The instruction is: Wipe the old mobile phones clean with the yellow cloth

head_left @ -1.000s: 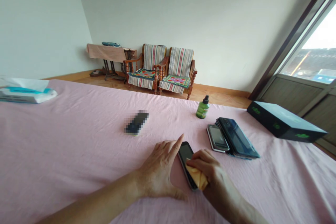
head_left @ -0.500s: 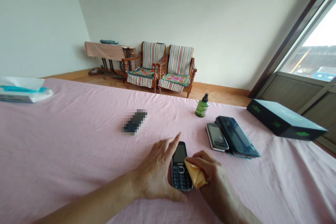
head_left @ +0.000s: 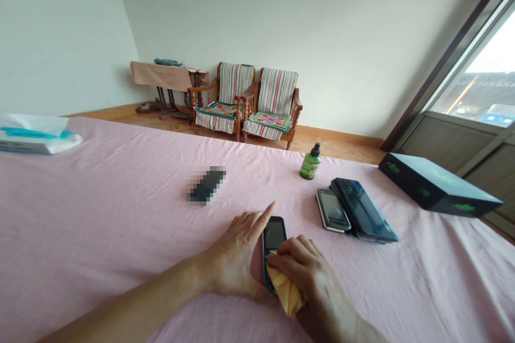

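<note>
Here I see, remotely, a dark phone [head_left: 275,231] — round-cornered, screen unlit — lying face up on pink cloth [head_left: 120,209], just right of the left grip [head_left: 235,257], which is spread and unclenched. The right grip [head_left: 308,270] pinches a yellow wipe [head_left: 287,292] over its lower half, hiding most of it; whether the left thumb touches the phone, I cannot tell.
</note>
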Demonstrator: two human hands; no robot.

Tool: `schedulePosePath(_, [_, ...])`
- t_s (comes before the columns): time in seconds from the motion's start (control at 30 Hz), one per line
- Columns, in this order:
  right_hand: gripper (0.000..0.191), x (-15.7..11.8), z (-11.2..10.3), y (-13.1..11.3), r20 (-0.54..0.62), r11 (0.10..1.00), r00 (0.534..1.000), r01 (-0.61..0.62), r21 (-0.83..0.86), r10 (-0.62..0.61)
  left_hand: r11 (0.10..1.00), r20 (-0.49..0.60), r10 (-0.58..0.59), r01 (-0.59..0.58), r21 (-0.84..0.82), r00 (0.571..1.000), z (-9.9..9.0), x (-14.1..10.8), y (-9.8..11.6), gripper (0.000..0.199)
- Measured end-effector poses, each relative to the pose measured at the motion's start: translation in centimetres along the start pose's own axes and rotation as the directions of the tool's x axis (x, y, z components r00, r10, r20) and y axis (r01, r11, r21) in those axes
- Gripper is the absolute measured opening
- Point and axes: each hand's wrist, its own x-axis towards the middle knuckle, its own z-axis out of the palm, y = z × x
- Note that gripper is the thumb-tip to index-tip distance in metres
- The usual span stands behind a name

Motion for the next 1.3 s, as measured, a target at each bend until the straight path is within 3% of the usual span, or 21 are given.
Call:
schedulePosePath(0.33, [0.014,0.5,-0.7,-0.6,0.046,0.996,0.999,0.008,-0.094,-0.004,1.000,-0.021,-0.002,0.002,0.027,1.000,0.3,0.0,0.2,0.133])
schedulePosePath(0.9, [0.023,0.4,-0.9,-0.8,0.105,1.000,0.994,0.014,-0.004,-0.013,1.000,-0.029,0.006,-0.005,0.031,1.000,0.3,0.0,0.3,0.138])
schedulePosePath(1.1, [0.025,0.1,-2.0,-0.3,0.112,1.000,0.994,-0.001,0.010,-0.001,1.000,-0.029,-0.008,0.008,0.010,1.000,0.1,-0.1,0.5,0.132])
schedulePosePath(1.3, [0.025,0.0,-0.9,-0.5,0.093,0.999,0.996,0.013,0.037,-0.017,1.000,-0.047,0.018,-0.017,0.017,0.999,0.3,0.0,0.3,0.135])
